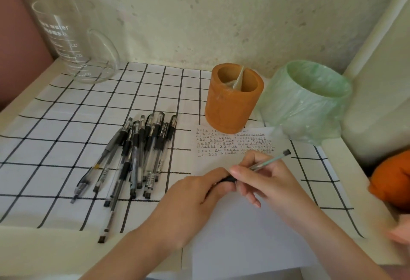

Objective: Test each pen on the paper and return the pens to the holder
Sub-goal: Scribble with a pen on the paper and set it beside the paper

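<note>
A clear pen (pixel 269 161) with a black end slants over the white paper (pixel 248 224). My right hand (pixel 264 177) grips its barrel. My left hand (pixel 195 197) closes on the pen's black cap end, fingertips touching the right hand. Rows of small black test marks fill the paper's top part. To the left, several black-capped pens (pixel 137 157) lie in a loose pile on the checked cloth. The orange pen holder (pixel 233 99) stands upright behind the paper, with a divider inside and no pens showing in it.
A green-bagged bin (pixel 310 102) stands right of the holder. A glass measuring jug (pixel 73 42) sits at the back left against the wall. An orange object (pixel 392 179) lies at the right edge. The checked cloth (pixel 66 124) covers the tabletop.
</note>
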The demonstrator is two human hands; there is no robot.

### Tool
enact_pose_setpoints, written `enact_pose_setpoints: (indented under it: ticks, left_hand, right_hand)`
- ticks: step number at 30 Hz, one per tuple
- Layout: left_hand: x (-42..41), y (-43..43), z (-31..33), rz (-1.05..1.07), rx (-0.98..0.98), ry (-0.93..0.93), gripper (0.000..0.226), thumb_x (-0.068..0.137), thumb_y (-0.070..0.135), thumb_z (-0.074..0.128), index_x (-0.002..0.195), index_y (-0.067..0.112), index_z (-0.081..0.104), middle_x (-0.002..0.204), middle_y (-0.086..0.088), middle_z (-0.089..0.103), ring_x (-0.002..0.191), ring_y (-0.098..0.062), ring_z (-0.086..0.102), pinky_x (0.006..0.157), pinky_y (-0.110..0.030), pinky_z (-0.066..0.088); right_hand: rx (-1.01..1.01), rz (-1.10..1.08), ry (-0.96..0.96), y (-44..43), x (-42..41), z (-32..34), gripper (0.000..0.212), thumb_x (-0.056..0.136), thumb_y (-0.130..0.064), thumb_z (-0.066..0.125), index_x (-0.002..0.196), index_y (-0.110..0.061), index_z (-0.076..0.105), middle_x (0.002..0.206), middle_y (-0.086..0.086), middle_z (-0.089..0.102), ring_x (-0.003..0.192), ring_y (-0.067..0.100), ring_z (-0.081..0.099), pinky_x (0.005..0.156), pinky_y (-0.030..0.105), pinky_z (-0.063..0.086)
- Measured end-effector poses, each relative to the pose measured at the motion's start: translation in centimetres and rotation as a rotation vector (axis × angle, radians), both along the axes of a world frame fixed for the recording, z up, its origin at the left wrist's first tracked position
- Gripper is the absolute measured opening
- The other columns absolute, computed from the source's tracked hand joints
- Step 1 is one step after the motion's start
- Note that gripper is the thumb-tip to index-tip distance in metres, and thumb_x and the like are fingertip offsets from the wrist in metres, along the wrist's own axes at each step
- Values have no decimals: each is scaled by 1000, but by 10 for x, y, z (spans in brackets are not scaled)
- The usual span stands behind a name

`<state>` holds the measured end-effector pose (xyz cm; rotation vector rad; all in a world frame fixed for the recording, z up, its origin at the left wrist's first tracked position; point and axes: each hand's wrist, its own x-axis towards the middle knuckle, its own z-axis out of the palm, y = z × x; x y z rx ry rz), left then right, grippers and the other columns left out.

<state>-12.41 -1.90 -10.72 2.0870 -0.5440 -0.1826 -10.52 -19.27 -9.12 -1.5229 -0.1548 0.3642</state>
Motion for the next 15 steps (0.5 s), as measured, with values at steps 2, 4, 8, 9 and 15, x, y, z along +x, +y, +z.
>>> enact_pose_setpoints:
  ticks: [2,4,8,9,15]
  left_hand:
    - [1,0,1,14,-6,-11,22,92,46,39,100,37,57,58,11,54,50,-6,46,51,-17,31]
    - [3,-1,0,5,-12,14,25,90,52,40,104,39,56,63,10,58,54,-5,50,54,-20,36]
    - [10,4,-4,61,119,-3,39,79,64,42,109,40,49,59,8,47,55,-4,46,51,-17,33]
    - [11,7,-3,73,172,-34,35,82,60,45,111,41,47,59,8,45,56,-5,46,52,-16,34]
    - [18,25,-1,10,376,-270,19,87,39,58,105,41,62,81,18,49,57,1,45,52,-11,34]
  right_hand:
    - [28,8,22,-2,2,1,20,78,-13,66,60,-18,61,51,7,58,37,13,47,38,20,37]
    - [17,-4,30,-2,2,2,20,78,-15,64,59,-19,60,50,7,57,37,15,46,39,21,38]
    - [42,-274,35,-9,11,4,17,88,-7,57,72,-12,54,47,9,53,34,18,42,38,24,34]
    - [81,-363,23,-15,15,6,15,91,-6,50,78,-11,54,48,10,54,35,18,43,37,24,34]
    - [61,-456,-54,-35,29,12,32,100,-21,35,108,-11,65,83,14,74,76,25,72,55,26,53]
